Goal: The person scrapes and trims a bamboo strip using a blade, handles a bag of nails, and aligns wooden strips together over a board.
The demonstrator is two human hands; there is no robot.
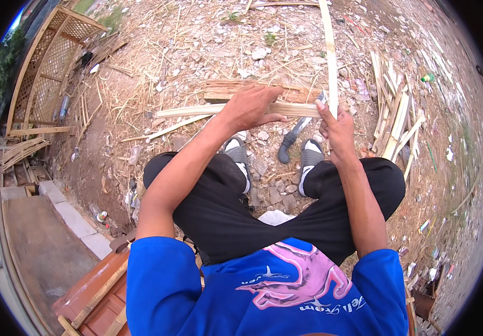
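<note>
My right hand (339, 131) is closed round a long pale wooden strip (330, 50) that points away from me. Its thumb lies at the end of a second wooden strip (188, 111), which runs crosswise to the left. My left hand (252, 105) rests over that crosswise strip, fingers stretched out on the far side and thumb apart on the near side. Just beyond lies a rough, weathered wood block (219, 89). A knife (290, 140) with a dark handle lies between my feet, its blade partly hidden behind the strip and my right hand.
Split wooden strips (392, 112) lie in a pile at the right. Lattice panels (48, 67) stand at the far left. A reddish wooden panel (93, 299) is near my left side. Stones, straw and litter cover the ground (191, 56). A plastic bottle (64, 106) stands by the lattice.
</note>
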